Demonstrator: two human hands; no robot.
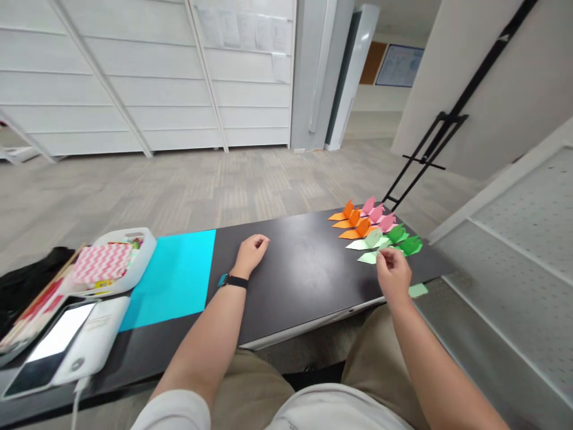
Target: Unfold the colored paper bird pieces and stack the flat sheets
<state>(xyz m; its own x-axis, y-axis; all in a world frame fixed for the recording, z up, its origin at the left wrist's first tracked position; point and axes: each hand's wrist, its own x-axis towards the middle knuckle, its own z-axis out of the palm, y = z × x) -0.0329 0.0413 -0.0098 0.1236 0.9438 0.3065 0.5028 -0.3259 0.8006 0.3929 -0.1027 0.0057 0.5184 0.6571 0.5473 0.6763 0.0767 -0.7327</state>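
My right hand (394, 272) pinches a light green folded-paper figure (367, 258) at the near end of the rows. Around it stand another light green figure (363, 243), dark green figures (409, 245), orange figures (355, 217) and pink figures (375, 210), all with upright folds. The right fingertips hide part of the pinched figure. My left hand (251, 254) rests on the black table (299, 263), its fingers curled in with nothing visible in them. A bright blue sheet (172, 278) lies flat to its left.
At the left stand a white basket (145, 257) holding a pink-and-white zigzag packet (102, 263), a phone (54, 340), and a white power bank (96, 337) with a cable. A light green piece (418, 291) is at the table's right edge. A black stand (425, 149) rises behind.
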